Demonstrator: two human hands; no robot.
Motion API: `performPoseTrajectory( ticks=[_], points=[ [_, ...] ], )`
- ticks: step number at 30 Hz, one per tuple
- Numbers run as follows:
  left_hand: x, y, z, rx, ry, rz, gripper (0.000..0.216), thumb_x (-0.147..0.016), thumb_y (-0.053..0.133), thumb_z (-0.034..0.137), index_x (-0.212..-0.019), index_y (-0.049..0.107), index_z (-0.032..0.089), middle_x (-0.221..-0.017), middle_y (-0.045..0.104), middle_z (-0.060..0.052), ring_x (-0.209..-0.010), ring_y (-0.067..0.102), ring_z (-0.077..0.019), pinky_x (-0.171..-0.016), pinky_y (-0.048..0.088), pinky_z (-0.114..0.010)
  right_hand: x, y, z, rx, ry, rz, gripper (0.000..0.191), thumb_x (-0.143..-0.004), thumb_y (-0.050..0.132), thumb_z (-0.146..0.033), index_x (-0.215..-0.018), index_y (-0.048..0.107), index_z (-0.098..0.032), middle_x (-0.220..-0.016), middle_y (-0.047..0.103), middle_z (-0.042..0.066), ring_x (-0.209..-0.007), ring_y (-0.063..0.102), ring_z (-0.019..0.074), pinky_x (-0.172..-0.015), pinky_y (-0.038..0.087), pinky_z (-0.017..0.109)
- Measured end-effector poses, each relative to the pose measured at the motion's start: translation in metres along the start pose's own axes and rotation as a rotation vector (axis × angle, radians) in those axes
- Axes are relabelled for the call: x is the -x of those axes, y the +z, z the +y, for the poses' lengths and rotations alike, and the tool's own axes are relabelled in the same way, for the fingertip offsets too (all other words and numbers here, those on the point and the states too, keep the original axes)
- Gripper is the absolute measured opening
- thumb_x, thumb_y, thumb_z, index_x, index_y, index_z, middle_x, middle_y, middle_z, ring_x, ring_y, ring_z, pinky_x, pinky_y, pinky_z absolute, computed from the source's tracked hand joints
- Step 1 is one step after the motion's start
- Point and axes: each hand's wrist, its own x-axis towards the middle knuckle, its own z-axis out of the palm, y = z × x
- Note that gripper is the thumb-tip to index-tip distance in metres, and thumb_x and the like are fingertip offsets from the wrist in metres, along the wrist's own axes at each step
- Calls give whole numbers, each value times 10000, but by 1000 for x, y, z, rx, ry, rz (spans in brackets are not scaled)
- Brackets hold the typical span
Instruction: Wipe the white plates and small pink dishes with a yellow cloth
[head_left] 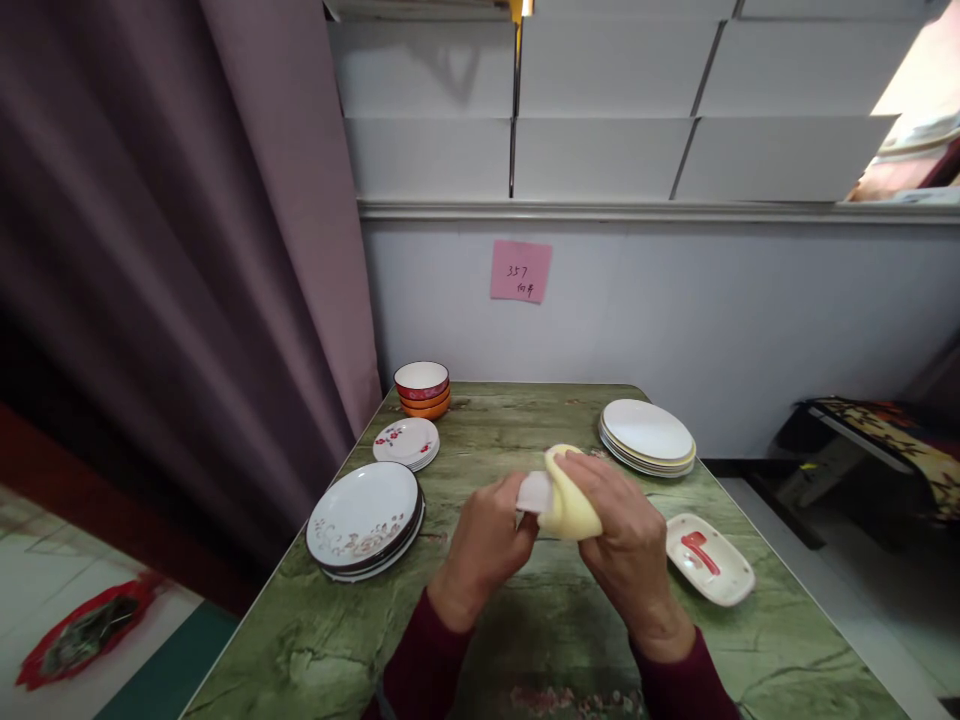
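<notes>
A small white dish [535, 492], mostly hidden, is held above the middle of a green marbled table [525, 620], between the two hands. The left hand [487, 540] curls shut on its edge. The right hand [622, 530] is closed around a yellow cloth [570, 505] pressed against the dish. One dish and one cloth are held. On the table are one stack of bowls [421, 388], three plate stacks, small floral [406, 442], large patterned [365, 520] and plain white [648, 437], and one rectangular dish [709, 558].

Green table [337, 640] — plate stacks [648, 432], bowls [421, 388], dish [709, 558].
</notes>
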Motion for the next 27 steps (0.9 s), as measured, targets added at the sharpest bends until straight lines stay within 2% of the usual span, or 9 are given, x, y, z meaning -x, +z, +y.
performPoseTrajectory(
  ticks=[4,7,12,15,17,19,21,24,27],
  points=[
    [-1,1,2,-12,-37,39,173,-828,491,104,-741,574,229,-677,648,-32,-606,553,-183,-570,278,-287,-1,-2,-4,24,-141,9,618,-853,501,-45,-1396,527,-339,-1363,619,42,-1271,564,263,-1060,454,469],
    [-1,1,4,145,-38,50,177,-830,469,116,-701,536,216,-639,612,-5,-585,530,-152,-567,302,-266,-1,-1,-1,-89,-101,136,574,-836,638,-129,-1377,549,-300,-1347,629,73,-1215,608,275,-1028,498,458],
    [5,26,11,798,-181,-36,209,-868,532,372,-831,601,178,-538,538,44,-433,476,-111,-437,356,-224,4,9,2,-536,339,183,492,-782,743,-334,-1243,639,-200,-1161,726,114,-994,707,284,-856,603,419],
    [6,44,12,977,-284,-5,317,-846,584,483,-819,606,168,-524,510,56,-408,432,-87,-410,353,-212,9,15,0,-707,565,151,471,-763,752,-371,-1193,659,-202,-1020,766,95,-804,736,272,-694,629,392],
    [4,47,10,926,-345,-25,344,-861,558,495,-738,581,174,-498,486,56,-395,416,-85,-400,333,-210,10,17,-1,-754,655,106,455,-778,737,-364,-1194,655,-201,-939,776,80,-687,730,254,-587,619,367],
    [1,42,5,755,-374,-33,321,-870,545,469,-729,572,182,-504,500,48,-394,433,-96,-404,324,-219,9,17,0,-698,648,82,417,-809,698,-339,-1197,655,-194,-936,776,78,-673,727,243,-572,613,353],
    [-3,32,1,499,-348,20,232,-866,559,405,-812,593,182,-576,571,25,-441,490,-116,-445,339,-232,7,15,4,-529,504,84,392,-826,656,-281,-1211,657,-208,-1054,758,82,-835,735,253,-715,621,375],
    [-5,18,-2,154,-228,112,121,-881,535,299,-894,592,193,-707,653,-15,-579,570,-153,-545,350,-257,3,10,11,-213,201,61,453,-842,576,-168,-1285,624,-252,-1233,695,65,-1126,656,253,-984,532,417],
    [-3,13,-4,-86,-127,67,105,-879,466,171,-851,562,205,-732,677,-44,-657,603,-193,-583,310,-291,1,5,13,-17,0,-18,539,-859,484,-76,-1356,572,-264,-1304,654,64,-1206,609,233,-1056,478,419]
  ],
)
